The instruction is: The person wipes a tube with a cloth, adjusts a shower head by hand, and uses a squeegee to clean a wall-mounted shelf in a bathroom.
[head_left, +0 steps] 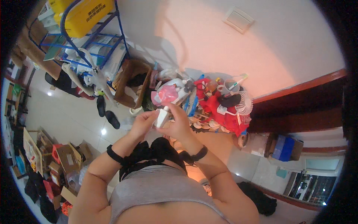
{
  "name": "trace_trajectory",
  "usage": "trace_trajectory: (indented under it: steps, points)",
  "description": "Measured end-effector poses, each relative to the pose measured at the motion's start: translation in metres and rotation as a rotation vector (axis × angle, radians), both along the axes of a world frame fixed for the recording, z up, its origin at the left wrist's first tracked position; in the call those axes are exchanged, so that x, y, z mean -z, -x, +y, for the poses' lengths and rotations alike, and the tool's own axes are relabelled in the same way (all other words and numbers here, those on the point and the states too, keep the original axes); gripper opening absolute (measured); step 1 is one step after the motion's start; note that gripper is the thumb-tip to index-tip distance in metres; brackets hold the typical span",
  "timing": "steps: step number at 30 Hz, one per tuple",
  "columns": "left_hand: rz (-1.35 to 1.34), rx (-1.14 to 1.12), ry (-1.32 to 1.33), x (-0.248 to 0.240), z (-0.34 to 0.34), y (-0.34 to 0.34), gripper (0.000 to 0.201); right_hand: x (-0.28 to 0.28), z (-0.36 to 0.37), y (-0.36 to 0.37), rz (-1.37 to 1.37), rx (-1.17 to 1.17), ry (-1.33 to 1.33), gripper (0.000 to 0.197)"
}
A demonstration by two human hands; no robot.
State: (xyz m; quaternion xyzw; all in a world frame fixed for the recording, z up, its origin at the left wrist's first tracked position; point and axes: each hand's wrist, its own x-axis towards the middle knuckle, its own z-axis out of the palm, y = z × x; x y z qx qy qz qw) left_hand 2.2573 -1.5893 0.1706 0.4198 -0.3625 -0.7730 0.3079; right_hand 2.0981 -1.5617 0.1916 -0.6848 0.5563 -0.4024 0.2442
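Note:
Between my two hands, in front of my body, is a small white bottle [162, 118] with a narrow white top. My left hand [143, 124] has its fingers closed on the bottle's left side. From the right, my right hand [178, 123] wraps round it, its fingers by the top and the lower edge. The bottle stands slightly tilted, and part of it is covered by my fingers. Just beyond my hands lies a pink plastic packet [165, 95] among white bottles on a crowded surface.
Beyond my hands, a cardboard box [128, 84] stands beside a blue metal rack [106, 28] with a yellow bin [84, 16]. A red bag [223, 114] and a white small fan [244, 103] are to the right. Dark slippers [112, 119] and several boxes [69, 158] lie on the left floor.

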Motion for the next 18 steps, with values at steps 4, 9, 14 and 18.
trace_trajectory:
  steps: [4,9,14,18]
  points:
    - [-0.135,0.052,0.208,0.002,-0.008,0.013,0.028,-0.007,0.005,0.0,0.233,-0.022,0.136,0.08]
    - [-0.204,0.19,0.313,-0.016,0.004,0.033,0.029,0.007,0.006,0.029,-0.007,0.216,-0.016,0.075]
    - [-0.05,0.376,0.185,-0.009,0.01,0.044,0.029,-0.006,0.016,0.044,0.082,0.167,0.001,0.056]
    - [-0.22,0.379,0.493,-0.018,0.011,0.065,0.03,-0.002,0.024,0.052,0.016,0.187,-0.052,0.052]
